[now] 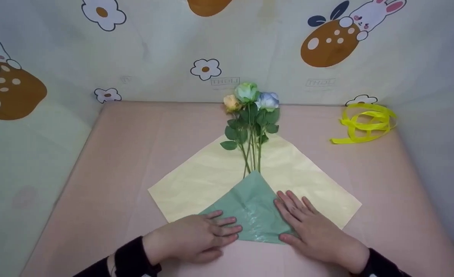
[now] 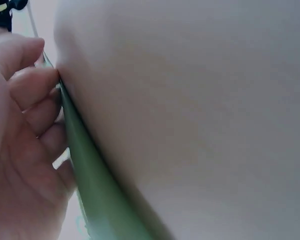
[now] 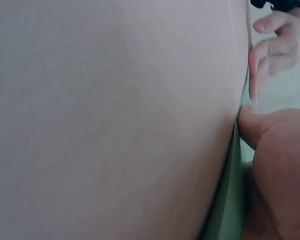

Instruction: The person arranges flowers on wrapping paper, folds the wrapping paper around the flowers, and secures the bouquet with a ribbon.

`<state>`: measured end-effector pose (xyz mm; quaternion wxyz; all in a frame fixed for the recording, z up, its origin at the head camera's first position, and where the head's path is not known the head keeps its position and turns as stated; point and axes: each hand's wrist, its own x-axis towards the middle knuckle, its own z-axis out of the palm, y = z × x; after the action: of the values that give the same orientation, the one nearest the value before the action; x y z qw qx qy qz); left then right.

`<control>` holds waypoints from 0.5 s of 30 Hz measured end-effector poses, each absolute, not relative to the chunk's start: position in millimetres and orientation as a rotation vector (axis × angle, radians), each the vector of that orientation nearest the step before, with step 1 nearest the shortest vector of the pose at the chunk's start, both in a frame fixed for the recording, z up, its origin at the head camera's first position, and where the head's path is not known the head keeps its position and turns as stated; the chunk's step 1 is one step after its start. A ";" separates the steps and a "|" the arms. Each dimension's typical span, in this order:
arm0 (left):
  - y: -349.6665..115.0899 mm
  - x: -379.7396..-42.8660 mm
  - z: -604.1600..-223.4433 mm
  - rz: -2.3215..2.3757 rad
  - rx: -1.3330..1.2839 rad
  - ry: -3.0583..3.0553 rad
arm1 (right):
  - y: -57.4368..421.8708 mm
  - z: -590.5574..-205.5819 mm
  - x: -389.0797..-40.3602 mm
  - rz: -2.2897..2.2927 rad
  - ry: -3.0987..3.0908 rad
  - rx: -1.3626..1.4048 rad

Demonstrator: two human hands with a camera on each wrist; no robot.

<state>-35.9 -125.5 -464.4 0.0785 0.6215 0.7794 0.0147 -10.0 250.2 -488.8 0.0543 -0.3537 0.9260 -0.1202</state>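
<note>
Both hands palm-down on the paper, well apart from each other, fingers extended and spread, nothing clasped. Left hand (image 1: 198,235) lies over the left part of the matte-green triangular paper flap (image 1: 253,211); right hand (image 1: 313,227) lies along its right edge, fingertips reaching onto the large pale-yellow wrapping paper sheet (image 1: 207,181). Looks like a two-sided press: flat palms to hold the flap down and smooth the crease at the bottom edge, where folded paper would tend to spring up. Shiny wrinkles between the hands suggest it isn't fully flat.

Flap reads as the sheet's green reverse folded up, but can't confirm. Its tip points away from the person and meets the thin stems of the artificial rose bunch (image 1: 250,115). Lower stem ends are hidden, presumably under the flap, so the fold likely covers and steadies them. Heads, one green, one blue, one peach-yellow, sit beyond the sheet's far edge, probably so the blooms aren't covered.

Around: bright yellow flat ribbon (image 1: 367,123), loosely coiled at the far right of the pink-covered desk (image 1: 115,154), well apart from paper and hands. Pale rabbit-print backdrop (image 1: 165,46) stands behind. Nothing visible blocks the hands. For viewing, the hands hide the flap's lower corners, and both wrist views are mostly desk surface.
</note>
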 end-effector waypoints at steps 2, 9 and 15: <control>-138.8 -37.2 -466.9 0.136 1.858 2.343 | 264.2 -488.9 -8.6 -0.386 2.854 -1.049; -185.5 -38.6 -474.7 0.420 1.812 2.423 | 302.8 -486.3 -1.6 -0.460 2.825 -0.944; -215.9 -41.8 -476.5 0.590 1.718 2.474 | 313.2 -482.0 -0.9 -0.528 2.723 -0.864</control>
<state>-41.8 -215.9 -476.5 0.0359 0.5594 0.8055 0.1922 -0.9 313.2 -482.0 0.1180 -0.2952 0.9308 -0.1803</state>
